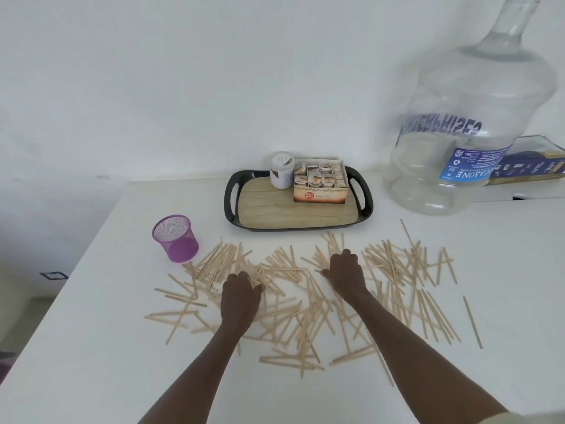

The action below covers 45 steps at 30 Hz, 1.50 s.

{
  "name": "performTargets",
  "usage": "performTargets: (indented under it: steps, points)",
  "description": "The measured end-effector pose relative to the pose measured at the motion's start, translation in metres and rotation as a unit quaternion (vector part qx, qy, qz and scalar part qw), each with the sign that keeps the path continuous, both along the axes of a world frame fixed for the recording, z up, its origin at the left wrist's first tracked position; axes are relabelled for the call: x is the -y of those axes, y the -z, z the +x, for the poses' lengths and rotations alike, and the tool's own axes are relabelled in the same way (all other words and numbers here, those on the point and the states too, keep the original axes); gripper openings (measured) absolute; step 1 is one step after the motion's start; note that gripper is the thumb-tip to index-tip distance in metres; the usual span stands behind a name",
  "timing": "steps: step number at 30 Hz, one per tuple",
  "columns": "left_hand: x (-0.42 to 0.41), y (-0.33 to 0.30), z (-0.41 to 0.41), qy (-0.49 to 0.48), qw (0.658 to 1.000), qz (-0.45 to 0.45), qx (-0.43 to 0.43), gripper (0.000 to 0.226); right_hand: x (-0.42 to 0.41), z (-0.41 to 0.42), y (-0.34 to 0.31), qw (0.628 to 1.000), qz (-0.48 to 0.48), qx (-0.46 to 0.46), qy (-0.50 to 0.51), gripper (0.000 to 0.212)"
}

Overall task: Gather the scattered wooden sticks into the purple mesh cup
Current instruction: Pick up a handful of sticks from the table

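While the white table (91, 347) carries everything, the big clear water jug (470, 117) stands at two o'clock and the black tray (232, 194) at twelve. Wooden sticks (305, 301) sprawl across the centre; purple mesh cup (175, 238) sits upright at ten o'clock, touching their edge. Left hand (241, 293) and right hand (345, 270) rest knuckles-up on the sticks, fingers curled under; grip cannot be told. Risk: a sweeping forearm could topple the light cup. Cup's contents unclear.
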<state>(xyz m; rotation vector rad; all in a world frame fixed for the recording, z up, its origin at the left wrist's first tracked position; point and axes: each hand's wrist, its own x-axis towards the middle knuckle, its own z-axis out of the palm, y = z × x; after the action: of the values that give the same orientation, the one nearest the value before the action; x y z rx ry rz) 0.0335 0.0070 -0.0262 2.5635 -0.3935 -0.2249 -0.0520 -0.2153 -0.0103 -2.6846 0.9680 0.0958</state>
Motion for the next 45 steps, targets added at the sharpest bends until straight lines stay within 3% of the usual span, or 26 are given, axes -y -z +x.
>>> performTargets:
  steps: [4, 8, 10, 18, 23, 27, 30, 36, 38, 42, 45]
  points:
    - [0.001, 0.001, 0.007, 0.004, 1.000, -0.011, -0.004, 0.028, -0.006, -0.003, 0.004, 1.000, -0.016, 0.017, -0.009, 0.023]
    - [0.005, -0.001, 0.010, -0.008, 1.000, 0.012, -0.012, 0.053, -0.007, 0.002, 0.001, 0.999, 0.020, 0.041, 0.026, 0.035]
    - [0.008, -0.004, 0.011, -0.019, 0.999, 0.029, -0.018, 0.055, -0.005, 0.003, 0.002, 0.999, 0.020, 0.029, 0.030, 0.037]
    - [0.023, -0.011, 0.010, -0.035, 0.997, 0.057, -0.042, 0.019, 0.006, -0.005, 0.010, 0.999, -0.034, 0.027, 0.007, 0.013]
    - [0.027, -0.010, 0.009, -0.003, 0.996, 0.088, -0.015, 0.023, 0.011, -0.003, 0.007, 0.998, 0.014, 0.050, 0.023, 0.009]
    - [0.026, -0.010, 0.009, -0.005, 0.994, 0.102, 0.029, 0.027, 0.018, -0.003, 0.006, 0.996, 0.059, 0.065, 0.025, 0.036]
    - [0.028, -0.012, 0.009, -0.014, 0.995, 0.098, 0.022, 0.027, 0.021, -0.003, 0.001, 0.993, 0.084, 0.085, 0.013, 0.040]
    - [0.034, -0.015, 0.012, -0.012, 1.000, -0.018, 0.017, 0.027, 0.018, -0.001, -0.011, 0.984, 0.117, 0.136, -0.015, 0.018]
    - [0.039, -0.016, 0.012, -0.022, 0.996, -0.087, -0.029, 0.027, 0.014, 0.002, -0.017, 0.978, 0.134, 0.157, -0.025, 0.017]
    - [0.058, -0.020, 0.007, -0.089, 0.932, -0.271, -0.224, 0.027, -0.006, 0.014, -0.035, 0.962, 0.186, 0.201, -0.018, 0.022]
    - [0.075, -0.028, -0.001, -0.122, 0.878, -0.349, -0.303, 0.030, -0.030, 0.023, -0.046, 0.940, 0.249, 0.233, -0.003, 0.019]
